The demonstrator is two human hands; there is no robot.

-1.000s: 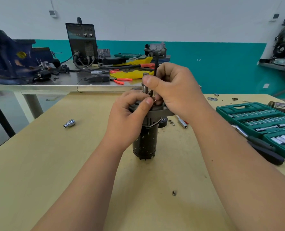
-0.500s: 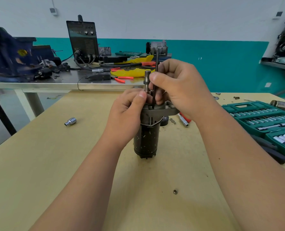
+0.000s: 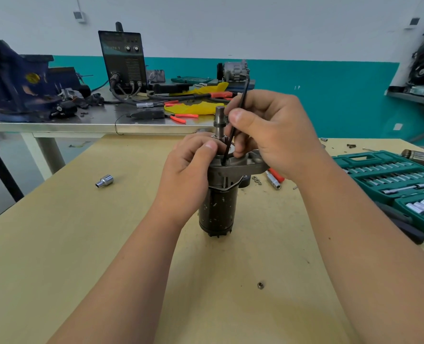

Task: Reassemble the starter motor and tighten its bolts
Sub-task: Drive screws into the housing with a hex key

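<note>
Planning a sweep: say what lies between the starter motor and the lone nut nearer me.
Head view: only bare tabletop between starter motor and nut.

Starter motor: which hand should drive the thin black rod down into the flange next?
Right. The right hand has its fingers pinching the thin black rod, tip at the flange; left hand grips the starter motor.
</note>
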